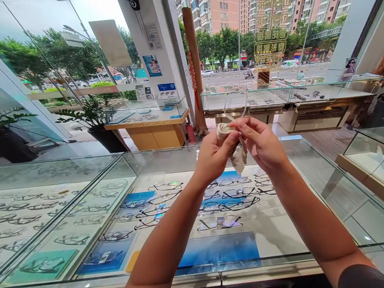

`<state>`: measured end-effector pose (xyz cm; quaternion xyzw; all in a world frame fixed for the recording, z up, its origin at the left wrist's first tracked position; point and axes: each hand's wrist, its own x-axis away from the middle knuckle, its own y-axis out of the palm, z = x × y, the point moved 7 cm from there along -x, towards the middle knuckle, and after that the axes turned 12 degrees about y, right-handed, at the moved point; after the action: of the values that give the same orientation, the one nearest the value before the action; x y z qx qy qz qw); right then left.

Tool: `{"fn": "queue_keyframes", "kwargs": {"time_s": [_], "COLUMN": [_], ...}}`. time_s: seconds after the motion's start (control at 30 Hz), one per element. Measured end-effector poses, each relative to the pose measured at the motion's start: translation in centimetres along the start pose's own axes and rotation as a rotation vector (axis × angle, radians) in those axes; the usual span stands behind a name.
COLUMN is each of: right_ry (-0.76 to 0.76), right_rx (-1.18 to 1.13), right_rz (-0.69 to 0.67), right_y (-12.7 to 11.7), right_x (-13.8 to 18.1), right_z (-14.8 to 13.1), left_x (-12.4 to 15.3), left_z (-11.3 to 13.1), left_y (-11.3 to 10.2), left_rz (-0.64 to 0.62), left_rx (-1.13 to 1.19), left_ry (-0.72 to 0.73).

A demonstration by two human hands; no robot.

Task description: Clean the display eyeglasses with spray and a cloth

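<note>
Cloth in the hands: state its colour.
The cloth is cream-white, clearest in the head view, pinched between both hands.

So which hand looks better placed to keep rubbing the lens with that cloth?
Probably the left hand: the cloth is bunched in its fingers against the glasses. The right hand pinches the frame, steadying it.

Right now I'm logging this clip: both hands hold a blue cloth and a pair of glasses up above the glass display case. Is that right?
Not quite: the cloth is pale cream, not blue, as the head view shows. The rest stands: the left hand and the right hand hold it and a pair of glasses up above the glass display case.
</note>
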<state>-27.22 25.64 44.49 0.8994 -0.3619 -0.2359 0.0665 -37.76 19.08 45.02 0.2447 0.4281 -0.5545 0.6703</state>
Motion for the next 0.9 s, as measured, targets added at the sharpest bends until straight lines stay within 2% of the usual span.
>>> {"fn": "queue_keyframes", "kwargs": {"time_s": [0.1, 0.23, 0.3, 0.4, 0.57, 0.67, 0.73, 0.9], "right_ry": [-0.026, -0.077, -0.048, -0.011, -0.024, -0.06, -0.092, -0.118], "right_rx": [0.003, 0.091, 0.102, 0.084, 0.062, 0.11, 0.142, 0.191], "right_rz": [-0.004, 0.024, 0.037, 0.023, -0.022, 0.003, 0.024, 0.04], "right_y": [-0.1, -0.2, -0.3, -0.2, 0.3, 0.0, -0.3, -0.7], "right_x": [0.2, 0.5, 0.5, 0.5, 0.5, 0.4, 0.4, 0.4], "right_z": [-0.6, -1.6, -1.7, -1.3, -0.8, -1.0, -1.4, -2.0], "left_x": [-0.2, -0.6, -0.7, -0.6, -0.1, 0.0, -0.2, -0.4], "left_z": [0.2, 1.1, 1.5, 1.5, 1.0, 0.9, 0.7, 0.3], "left_y": [-0.3, -0.8, -1.1, -1.0, -0.4, -0.5, -0.8, -1.1], "left_rz": [-0.044, -0.276, -0.337, -0.303, -0.033, 0.035, -0.005, -0.253], "left_rx": [0.036, 0.014, -0.023, -0.073, -0.056, -0.082, -0.095, -0.002], "left_ry": [-0.012, 0.003, 0.018, 0.018, 0.029, 0.047, 0.036, -0.008]}}
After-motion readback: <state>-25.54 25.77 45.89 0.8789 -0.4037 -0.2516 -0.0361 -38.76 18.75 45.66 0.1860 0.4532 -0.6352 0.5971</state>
